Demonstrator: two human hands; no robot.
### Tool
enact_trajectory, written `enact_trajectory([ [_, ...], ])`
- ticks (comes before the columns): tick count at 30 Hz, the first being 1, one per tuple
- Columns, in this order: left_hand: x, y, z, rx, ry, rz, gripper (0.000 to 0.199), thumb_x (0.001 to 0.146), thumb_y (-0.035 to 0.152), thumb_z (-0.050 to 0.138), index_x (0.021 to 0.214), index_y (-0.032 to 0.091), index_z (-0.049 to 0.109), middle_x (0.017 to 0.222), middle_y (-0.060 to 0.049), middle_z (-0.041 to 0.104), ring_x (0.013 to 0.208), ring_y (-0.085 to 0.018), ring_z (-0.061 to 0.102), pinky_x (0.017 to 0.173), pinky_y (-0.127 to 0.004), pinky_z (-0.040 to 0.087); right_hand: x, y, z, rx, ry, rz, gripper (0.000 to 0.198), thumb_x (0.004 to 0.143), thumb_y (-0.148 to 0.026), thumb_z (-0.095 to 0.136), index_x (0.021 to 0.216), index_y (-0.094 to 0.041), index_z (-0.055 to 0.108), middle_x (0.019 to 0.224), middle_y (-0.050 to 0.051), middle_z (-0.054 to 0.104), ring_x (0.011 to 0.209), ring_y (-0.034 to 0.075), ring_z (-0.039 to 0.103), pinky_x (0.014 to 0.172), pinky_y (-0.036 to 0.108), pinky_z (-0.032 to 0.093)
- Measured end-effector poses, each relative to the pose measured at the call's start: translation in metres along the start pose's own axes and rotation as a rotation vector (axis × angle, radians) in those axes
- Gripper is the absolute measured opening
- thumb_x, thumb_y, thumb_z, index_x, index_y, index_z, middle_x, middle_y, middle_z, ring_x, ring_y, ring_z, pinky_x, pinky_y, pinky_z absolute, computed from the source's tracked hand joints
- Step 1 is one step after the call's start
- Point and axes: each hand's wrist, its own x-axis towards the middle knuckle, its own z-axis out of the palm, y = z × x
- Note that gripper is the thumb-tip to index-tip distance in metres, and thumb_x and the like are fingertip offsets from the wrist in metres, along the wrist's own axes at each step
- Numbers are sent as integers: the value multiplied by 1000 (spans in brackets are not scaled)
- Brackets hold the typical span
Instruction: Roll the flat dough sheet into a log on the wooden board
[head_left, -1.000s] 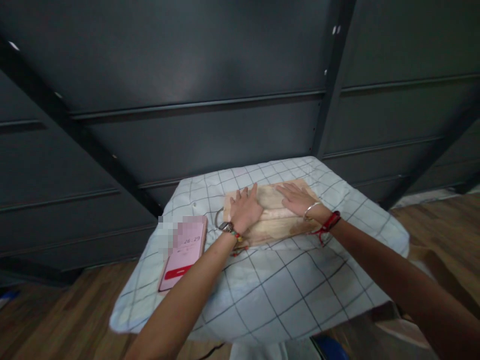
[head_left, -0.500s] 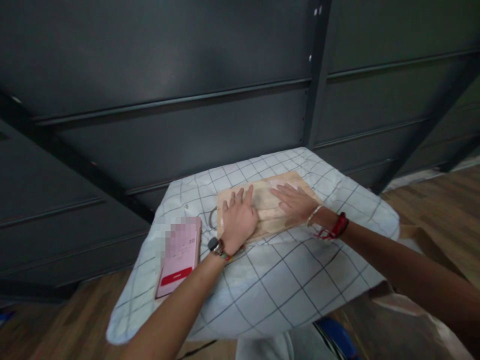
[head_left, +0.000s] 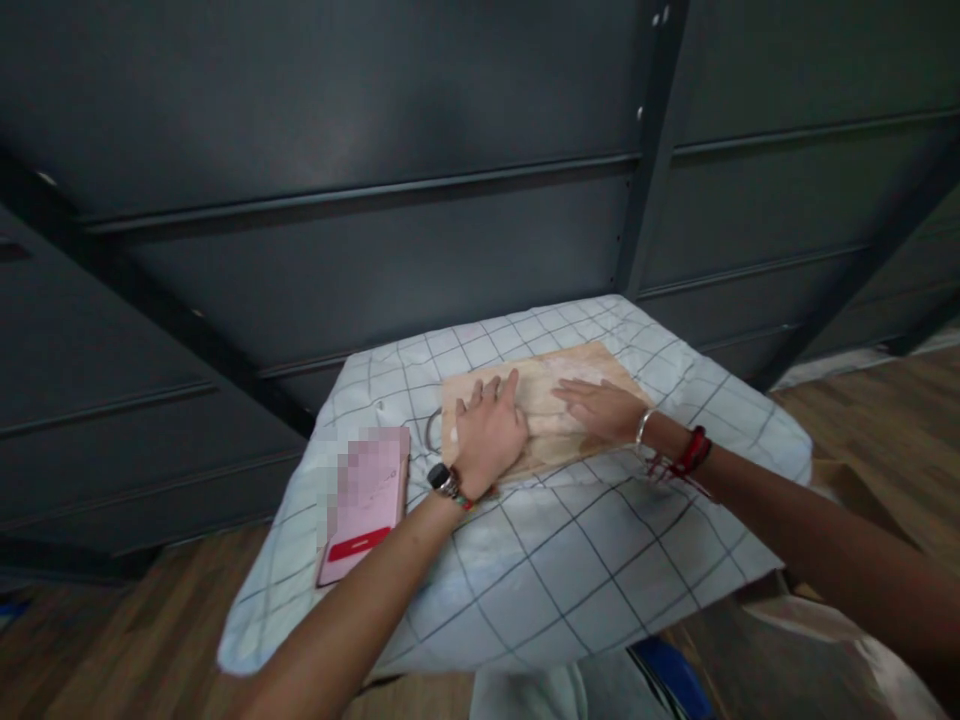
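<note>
A light wooden board lies flat on a cloth-covered table, with whitish patches on its surface. My left hand rests palm down on its left part, fingers spread and stretched out. On the right part my right hand lies flat, fingers stretched toward the left hand. A pale strip seems to run along the board between the palms; blur hides what it is. A thin curved loop shows at the board's left end. What lies under the palms is hidden.
A pink phone with a red bar on its screen lies left of my left forearm. The white checked tablecloth covers the table. Dark metal panels stand right behind it. A cardboard box sits at the lower right.
The whole view has shifted slightly. My right hand's fingers have drawn closer together, and it stays flat on the board. My left hand keeps nearly the same place.
</note>
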Motion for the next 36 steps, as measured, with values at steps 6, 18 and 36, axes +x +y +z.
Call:
enact_trajectory([
  [6,21,-2,-6,-48,-122,8,40,90,28,28,122,24,53,122,-8,59,113,-27,52,91,-50,42,27,14,-1,60,76,176,46,91,-23,35,132,-13,51,142,13,45,132,22,37,107,39,31],
  [18,18,-4,-7,-97,-125,80,38,90,25,25,105,23,60,130,-6,56,113,-27,53,95,-60,34,27,22,6,115,194,101,46,88,-25,40,129,-11,54,137,13,50,127,20,43,107,34,32],
  [36,28,-10,2,-110,-199,105,47,91,31,20,124,28,53,142,0,45,130,-27,40,102,-67,21,42,31,11,146,207,104,40,89,-22,38,121,-18,62,134,9,53,129,19,39,108,33,31],
])
